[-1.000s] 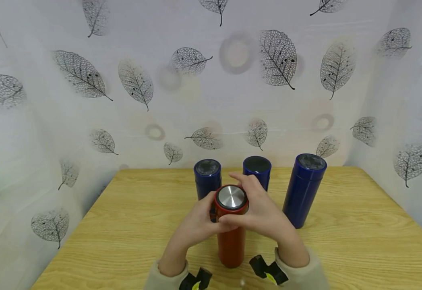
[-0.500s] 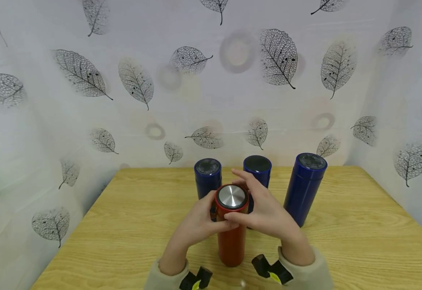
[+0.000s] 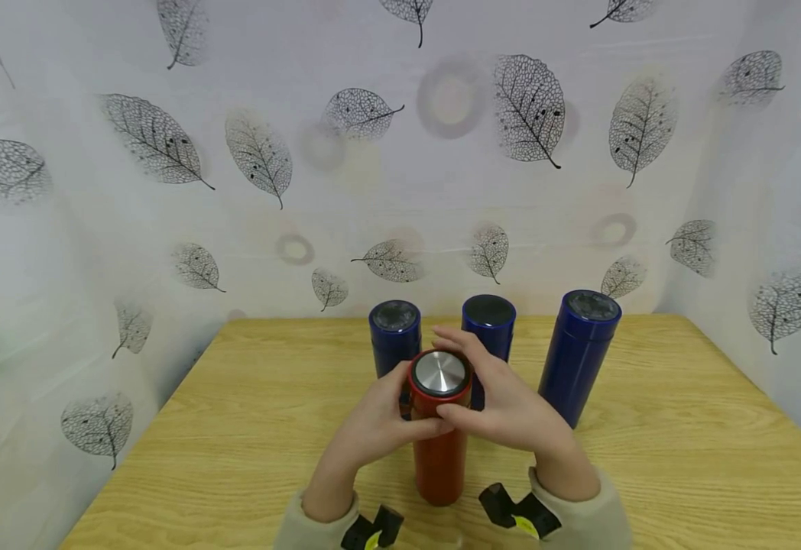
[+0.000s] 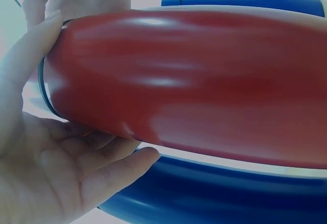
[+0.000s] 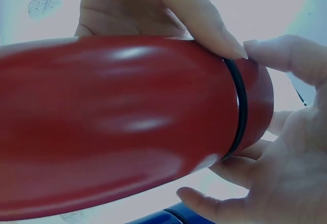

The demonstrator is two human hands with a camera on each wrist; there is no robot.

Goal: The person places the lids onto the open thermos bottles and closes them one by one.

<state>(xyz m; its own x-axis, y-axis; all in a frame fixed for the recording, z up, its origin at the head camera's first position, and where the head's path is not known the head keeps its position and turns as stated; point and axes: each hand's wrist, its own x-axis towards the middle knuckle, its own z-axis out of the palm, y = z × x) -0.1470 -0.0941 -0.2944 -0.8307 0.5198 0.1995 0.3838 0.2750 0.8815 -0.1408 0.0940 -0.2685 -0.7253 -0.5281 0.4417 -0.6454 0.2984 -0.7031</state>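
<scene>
A red thermos bottle (image 3: 439, 470) stands upright on the table, its lid (image 3: 440, 372) topped with a silver disc. Just below the lid, my left hand (image 3: 373, 420) grips the bottle's upper body from the left. My right hand (image 3: 510, 405) holds the lid from the right, thumb in front and fingers behind. The right wrist view shows a black ring (image 5: 240, 111) at the seam between body and lid, with the two thumbs close together there. Fingertips behind the bottle are partly hidden.
Three blue thermos bottles stand behind: one at left (image 3: 395, 336), one in the middle (image 3: 488, 328), one at right (image 3: 579, 359). The first two are partly covered by my hands and the red bottle. A leaf-patterned curtain (image 3: 400, 198) borders the wooden table (image 3: 256, 428).
My right hand has shifted slightly right around the lid; its thumb slid right, and its fingers lifted, then came back down. The left hand and red thermos bottle stayed almost still.
</scene>
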